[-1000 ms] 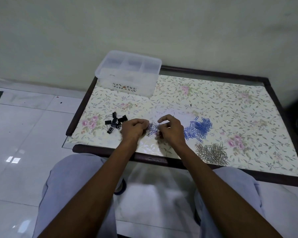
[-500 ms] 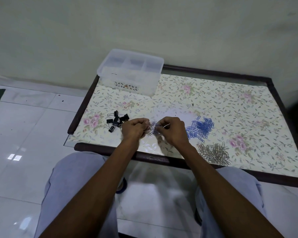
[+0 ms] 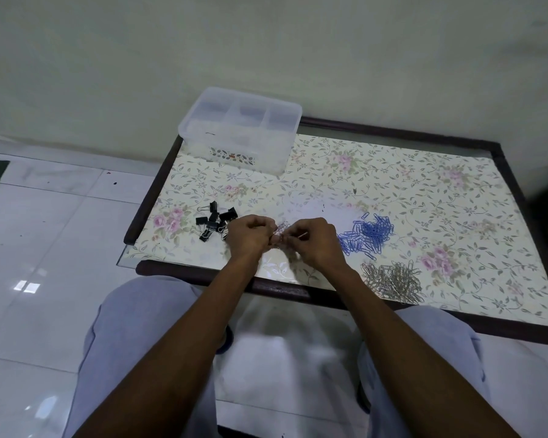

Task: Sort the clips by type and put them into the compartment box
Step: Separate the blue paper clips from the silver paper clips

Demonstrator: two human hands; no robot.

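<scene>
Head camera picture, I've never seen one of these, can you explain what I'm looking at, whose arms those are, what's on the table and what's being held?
No machine here: the camera sits on a person's head and looks down, so the two bare arms are the wearer's own, above their knees. They sit at a low table with a floral cover.

On it lie three sorted heaps: black binder clips at the left, blue paper clips at the right, and silver paper clips nearer the front edge. A clear compartment box stands at the far left corner, its lid on.

The left hand and right hand meet over a small tangle of mixed paper clips. Both have curled fingers picking at it; the right one seems to pinch a single clip, too small to be sure of.
</scene>
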